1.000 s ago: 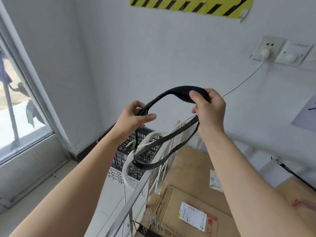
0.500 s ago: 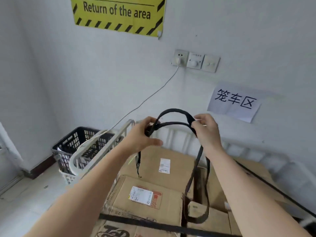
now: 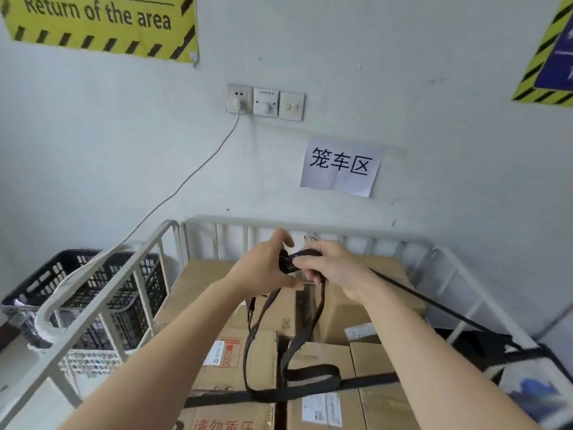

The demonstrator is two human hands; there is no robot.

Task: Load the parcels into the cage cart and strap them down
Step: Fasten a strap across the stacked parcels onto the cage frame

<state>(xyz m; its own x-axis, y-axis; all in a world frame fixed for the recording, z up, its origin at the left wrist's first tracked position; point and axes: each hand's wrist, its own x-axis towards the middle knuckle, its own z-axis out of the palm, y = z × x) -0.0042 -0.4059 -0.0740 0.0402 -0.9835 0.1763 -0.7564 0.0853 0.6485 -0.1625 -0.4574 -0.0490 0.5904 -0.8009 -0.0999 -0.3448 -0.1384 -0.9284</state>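
The loading looked finished and the strapping was the step in hand: the brown cardboard parcels (image 3: 372,358) lay packed side by side inside the white metal cage cart (image 3: 341,228), filling it from the left rail to the right. A flat black band (image 3: 372,383) already ran across the near boxes, and a thin black line (image 3: 434,307) ran taut from beside the right hand down to the right rail. Above the middle of the load, the left hand (image 3: 260,271) and the right hand (image 3: 338,268) met close together on a black woven strap (image 3: 290,262). The left hand pinched its thick end between thumb and curled fingers, and the right hand's fingers were curled over it just beside. The rest of the strap hung slack below the hands in a long loop (image 3: 313,375) that rested on the parcels and on the flat band. Whether a buckle or hook sat between the hands could not be told. The next move probably called for sorting the slack so that it lay untwisted, carrying one end to a cart rail, and then drawing the strap tight over the box tops. The loose loop might snag on the band beneath it.
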